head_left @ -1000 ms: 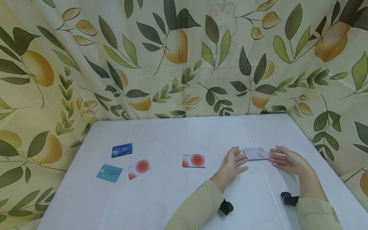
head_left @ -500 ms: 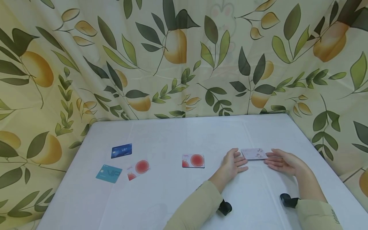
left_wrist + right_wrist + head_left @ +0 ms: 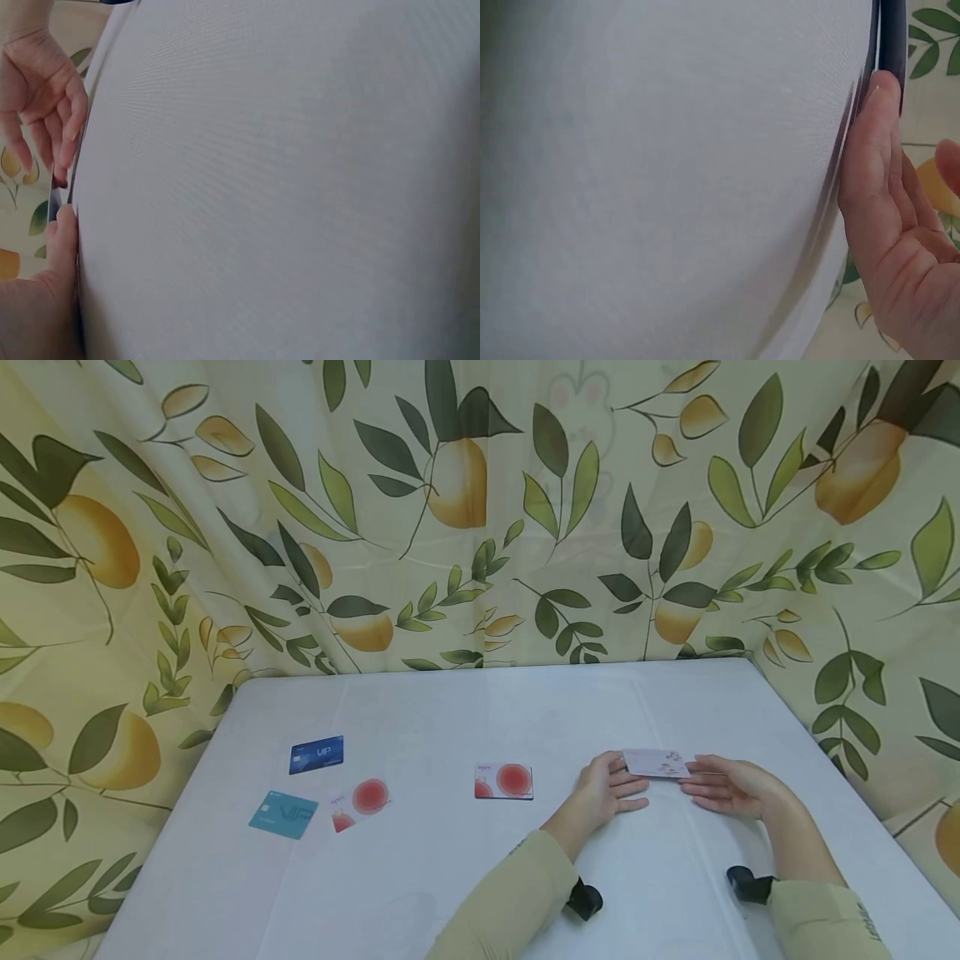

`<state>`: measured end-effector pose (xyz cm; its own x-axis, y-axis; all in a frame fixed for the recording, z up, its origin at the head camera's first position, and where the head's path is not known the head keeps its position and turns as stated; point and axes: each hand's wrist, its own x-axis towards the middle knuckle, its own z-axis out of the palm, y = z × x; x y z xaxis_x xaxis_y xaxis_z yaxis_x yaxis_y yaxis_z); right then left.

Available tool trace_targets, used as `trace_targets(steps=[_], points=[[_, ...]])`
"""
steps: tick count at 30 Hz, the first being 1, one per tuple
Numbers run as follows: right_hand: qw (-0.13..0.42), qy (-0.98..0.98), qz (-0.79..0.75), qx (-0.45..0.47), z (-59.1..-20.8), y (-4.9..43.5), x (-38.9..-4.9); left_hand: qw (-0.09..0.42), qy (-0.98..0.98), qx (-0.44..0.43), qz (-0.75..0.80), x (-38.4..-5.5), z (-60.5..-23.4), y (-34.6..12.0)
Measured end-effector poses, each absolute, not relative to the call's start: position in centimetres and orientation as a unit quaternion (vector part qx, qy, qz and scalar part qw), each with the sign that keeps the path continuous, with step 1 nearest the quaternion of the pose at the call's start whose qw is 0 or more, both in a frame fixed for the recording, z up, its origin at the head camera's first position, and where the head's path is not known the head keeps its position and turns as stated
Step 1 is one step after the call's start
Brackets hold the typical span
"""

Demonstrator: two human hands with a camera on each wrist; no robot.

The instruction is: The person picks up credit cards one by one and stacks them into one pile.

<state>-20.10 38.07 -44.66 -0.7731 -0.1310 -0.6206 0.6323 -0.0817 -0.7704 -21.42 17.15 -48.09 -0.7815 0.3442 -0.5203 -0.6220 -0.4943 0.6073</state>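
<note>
In the head view, a pale pinkish card [image 3: 657, 763] with a small flower print lies level between my two hands on the right side of the table. My left hand [image 3: 600, 792] touches its left end with fingers extended. At its right end, the fingertips of my right hand [image 3: 731, 787] reach the edge, also extended. The right wrist view has the card's dark edge [image 3: 892, 45] right at my fingertips, with the thumb held apart. In the left wrist view, a narrow strip of the card [image 3: 57, 201] shows between both hands.
A white card with a red circle [image 3: 504, 781], with a dark edge beneath, lies mid-table. To the left are a blue VIP card [image 3: 317, 754], a teal VIP card [image 3: 283, 814] and another red-circle card [image 3: 362, 803]. A leaf-and-fruit patterned curtain [image 3: 480, 568] hangs behind the white table [image 3: 420, 877].
The pale card has shifted slightly left toward my left hand. My right hand has moved left along with it, while my left hand has stayed nearly in place. The other cards lie as before.
</note>
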Motion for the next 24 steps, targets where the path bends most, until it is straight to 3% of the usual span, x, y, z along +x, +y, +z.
trace_targets(steps=[12, 24], points=[[0.287, 0.597, -0.725, 0.186, -44.4, 37.1, -20.1, 0.218, 0.45, -0.194, 0.844, -21.5, -48.0, 16.9], [0.249, 0.568, -0.764, 0.178, -44.0, 34.8, -20.0, 0.138, 0.502, -0.223, 0.824, -21.5, -46.8, 15.9]])
